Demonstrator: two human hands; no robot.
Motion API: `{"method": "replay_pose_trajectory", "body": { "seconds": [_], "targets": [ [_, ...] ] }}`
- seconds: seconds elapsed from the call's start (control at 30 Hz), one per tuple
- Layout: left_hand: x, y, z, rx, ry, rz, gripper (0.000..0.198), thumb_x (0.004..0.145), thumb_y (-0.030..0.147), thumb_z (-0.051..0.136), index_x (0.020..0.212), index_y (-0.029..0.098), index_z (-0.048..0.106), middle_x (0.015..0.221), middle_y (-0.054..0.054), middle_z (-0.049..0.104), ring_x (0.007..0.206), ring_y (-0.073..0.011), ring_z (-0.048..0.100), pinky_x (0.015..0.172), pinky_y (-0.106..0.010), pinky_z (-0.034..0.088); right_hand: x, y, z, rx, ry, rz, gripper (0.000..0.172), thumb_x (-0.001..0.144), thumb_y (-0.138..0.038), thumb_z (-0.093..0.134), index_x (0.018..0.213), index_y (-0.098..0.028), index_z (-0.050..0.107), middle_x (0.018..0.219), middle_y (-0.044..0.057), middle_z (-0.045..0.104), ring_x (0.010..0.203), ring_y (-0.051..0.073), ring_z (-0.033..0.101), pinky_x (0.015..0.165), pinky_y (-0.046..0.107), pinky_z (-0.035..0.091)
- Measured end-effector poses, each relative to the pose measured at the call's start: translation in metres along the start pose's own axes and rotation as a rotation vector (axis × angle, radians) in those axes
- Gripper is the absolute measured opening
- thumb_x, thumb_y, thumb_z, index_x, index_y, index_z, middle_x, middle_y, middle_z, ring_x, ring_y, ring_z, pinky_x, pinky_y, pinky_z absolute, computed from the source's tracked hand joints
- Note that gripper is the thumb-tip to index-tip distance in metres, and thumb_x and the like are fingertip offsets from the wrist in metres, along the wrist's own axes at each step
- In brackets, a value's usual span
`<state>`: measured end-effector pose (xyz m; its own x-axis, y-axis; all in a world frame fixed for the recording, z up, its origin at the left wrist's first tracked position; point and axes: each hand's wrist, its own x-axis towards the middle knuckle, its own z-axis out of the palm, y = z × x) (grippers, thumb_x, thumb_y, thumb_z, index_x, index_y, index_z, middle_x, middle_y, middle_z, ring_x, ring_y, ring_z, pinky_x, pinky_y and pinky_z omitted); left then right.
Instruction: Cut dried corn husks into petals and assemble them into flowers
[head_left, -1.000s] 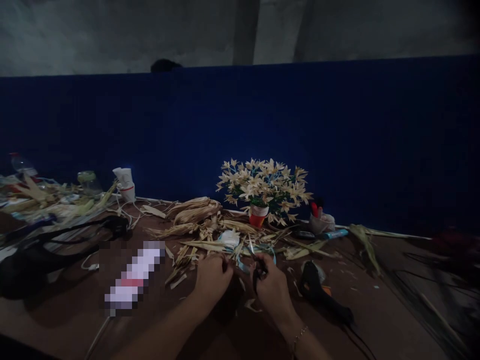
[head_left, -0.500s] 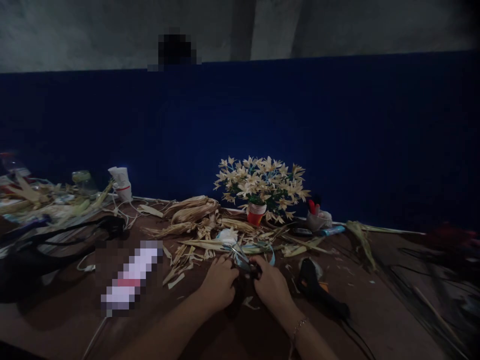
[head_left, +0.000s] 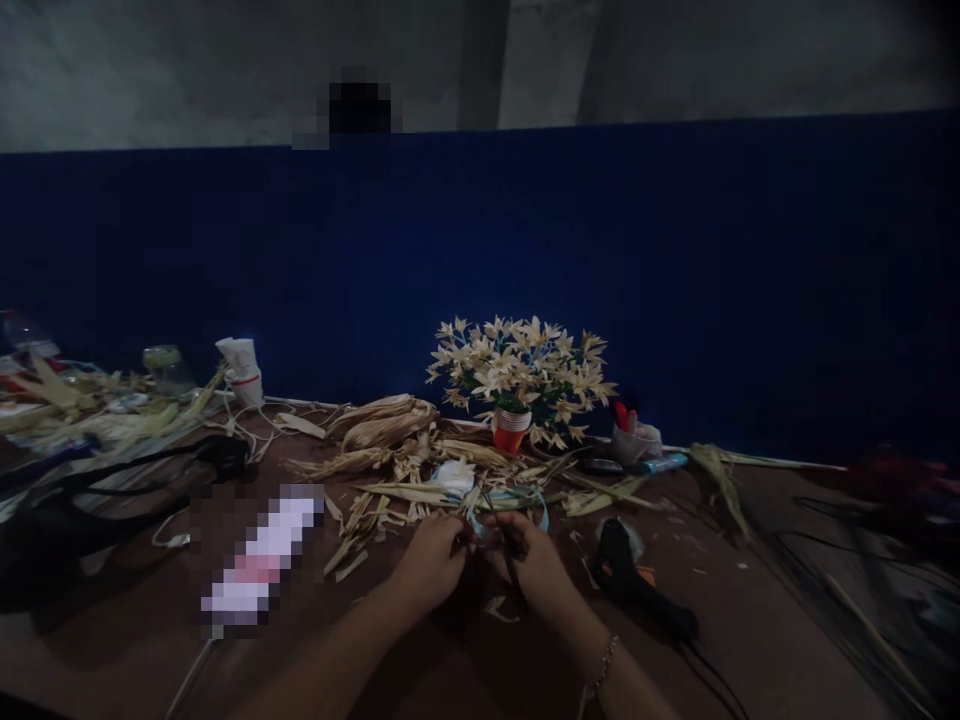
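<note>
My right hand [head_left: 538, 568] is closed around dark-handled scissors [head_left: 493, 512], their blades pointing away from me. Close beside it, my left hand [head_left: 431, 562] has its fingers pinched together; what they hold is too small and dark to make out. The fingertips of both hands almost meet. Just beyond them lie dry husk strips [head_left: 397, 492], a white bundle [head_left: 454, 477] and a light-blue ribbon-like strip [head_left: 544, 515]. Further back stands a bunch of pale husk flowers [head_left: 517, 375] in a red paper cup [head_left: 511, 434].
To the right rests a black glue gun [head_left: 637, 580] with its cord. A small clear container [head_left: 636, 440] with red-handled items stands behind. On the left are a blurred white power strip [head_left: 262, 555], a black bag or strap [head_left: 150, 490] and piled husks [head_left: 82, 400]. A blue partition [head_left: 337, 260] closes the back.
My right hand has turned the scissors, so the handles now lie along the palm. Its fingers have come nearer my left hand, which has shifted slightly left. The head view has tilted a little.
</note>
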<state>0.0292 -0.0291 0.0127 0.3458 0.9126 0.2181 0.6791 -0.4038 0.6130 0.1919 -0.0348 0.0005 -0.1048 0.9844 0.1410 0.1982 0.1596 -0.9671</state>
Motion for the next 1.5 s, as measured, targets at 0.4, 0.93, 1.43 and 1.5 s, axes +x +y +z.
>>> {"method": "replay_pose_trajectory", "body": {
  "seconds": [0.4, 0.93, 1.43, 1.5],
  "targets": [
    [0.005, -0.004, 0.006, -0.394, -0.046, -0.157, 0.014, 0.068, 0.017, 0.049, 0.074, 0.014, 0.062, 0.071, -0.001, 0.065, 0.070, -0.0141, 0.057, 0.065, -0.023, 0.043, -0.003, -0.009, 0.000, 0.080, 0.008, -0.062, 0.027, 0.064, -0.019, 0.059, 0.091, -0.015, 0.055, 0.069, 0.000, 0.057, 0.061, 0.013, 0.054, 0.056, 0.022, 0.046],
    [-0.002, 0.019, 0.005, 0.091, 0.132, -0.120, 0.018, 0.074, 0.025, 0.047, 0.068, 0.016, 0.061, 0.071, -0.004, 0.063, 0.072, -0.0173, 0.055, 0.070, -0.028, 0.036, -0.014, -0.020, 0.015, -0.565, 0.207, -0.185, 0.029, 0.070, -0.009, 0.041, 0.093, -0.019, 0.057, 0.087, 0.005, 0.064, 0.079, 0.018, 0.059, 0.071, 0.026, 0.044],
    [0.002, 0.010, 0.002, -0.001, 0.141, -0.144, 0.017, 0.073, 0.020, 0.050, 0.074, 0.017, 0.066, 0.077, -0.004, 0.066, 0.077, -0.0163, 0.056, 0.072, -0.027, 0.037, -0.007, -0.018, 0.002, -0.171, 0.103, -0.131, 0.029, 0.073, -0.022, 0.049, 0.101, -0.015, 0.051, 0.090, 0.007, 0.064, 0.073, 0.016, 0.060, 0.065, 0.024, 0.048],
    [0.001, 0.016, 0.002, 0.018, 0.122, -0.110, 0.017, 0.073, 0.022, 0.050, 0.074, 0.018, 0.066, 0.076, -0.004, 0.066, 0.078, -0.0170, 0.056, 0.074, -0.028, 0.037, -0.007, -0.018, 0.004, -0.186, 0.103, -0.137, 0.028, 0.072, -0.021, 0.048, 0.099, -0.015, 0.053, 0.090, 0.007, 0.065, 0.072, 0.016, 0.061, 0.065, 0.025, 0.048]
  ]
}}
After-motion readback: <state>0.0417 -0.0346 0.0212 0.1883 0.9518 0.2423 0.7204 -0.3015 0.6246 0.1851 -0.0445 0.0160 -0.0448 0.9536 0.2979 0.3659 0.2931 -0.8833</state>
